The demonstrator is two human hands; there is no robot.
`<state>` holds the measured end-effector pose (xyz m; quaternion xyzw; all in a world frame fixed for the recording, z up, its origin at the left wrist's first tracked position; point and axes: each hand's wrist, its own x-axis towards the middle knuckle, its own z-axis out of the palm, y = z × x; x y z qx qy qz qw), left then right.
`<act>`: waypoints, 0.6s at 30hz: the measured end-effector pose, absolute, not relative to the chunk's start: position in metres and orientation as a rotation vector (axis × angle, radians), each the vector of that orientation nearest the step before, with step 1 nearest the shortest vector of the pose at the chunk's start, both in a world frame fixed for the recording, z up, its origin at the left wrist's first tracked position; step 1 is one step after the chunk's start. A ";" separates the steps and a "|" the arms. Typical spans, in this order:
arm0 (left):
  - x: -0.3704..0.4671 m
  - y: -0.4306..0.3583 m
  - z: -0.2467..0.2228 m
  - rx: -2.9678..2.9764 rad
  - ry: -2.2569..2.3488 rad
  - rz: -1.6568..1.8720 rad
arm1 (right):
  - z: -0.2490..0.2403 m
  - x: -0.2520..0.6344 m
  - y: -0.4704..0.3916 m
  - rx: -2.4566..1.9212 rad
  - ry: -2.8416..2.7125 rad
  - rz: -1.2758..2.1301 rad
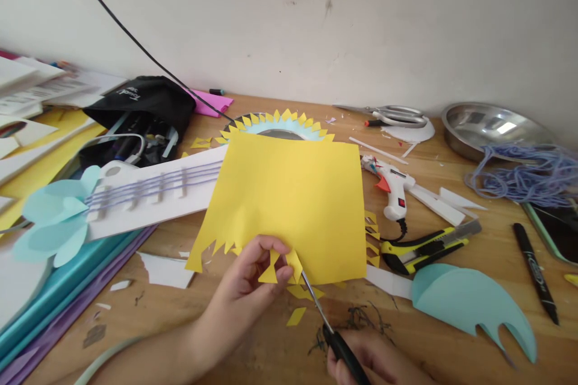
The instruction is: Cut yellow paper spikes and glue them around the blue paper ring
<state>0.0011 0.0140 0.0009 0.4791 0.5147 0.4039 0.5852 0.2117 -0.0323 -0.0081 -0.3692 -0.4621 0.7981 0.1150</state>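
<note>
Clock directions are taken from the centre of the yellow sheet (289,192), 12 being toward the wall (289,30). The sheet lies at mid-workspace, over the wooden table (226,337), with its 12 o'clock edge in front of the toothed paper ring (289,124).

Grip, left hand (246,283): at 7 o'clock, thumb and index finger pinch the sheet's near edge beside a pointed cut. Grip, right hand (374,355): at 5 o'clock, fingers are closed around the black handle of the scissors (345,356); the blades meet the near edge just beside the left fingertips.

Handling, as judged: the sheet is thin card or paper, light, dry and unlikely to slip. It is stiff enough to span flat but bends readily under a fingertip. The solid area from 12 to 3 o'clock is the sturdiest. The notched edge from 6 to 8 o'clock is fragile; its narrow points can fold or tear.

Hold point: pinch uncut card close to the blades, with light pressure, fingers outside the cutting line. Avoid bearing on single points.
</note>
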 end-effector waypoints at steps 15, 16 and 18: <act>0.003 0.011 0.004 1.193 1.189 0.904 | 0.004 0.213 -0.033 -1.207 -1.003 2.347; 0.003 0.011 0.005 1.206 1.185 0.911 | 0.003 0.213 -0.034 -1.211 -0.983 2.344; 0.002 0.010 0.006 1.219 1.178 0.935 | -0.001 0.214 -0.035 -1.179 -0.989 2.365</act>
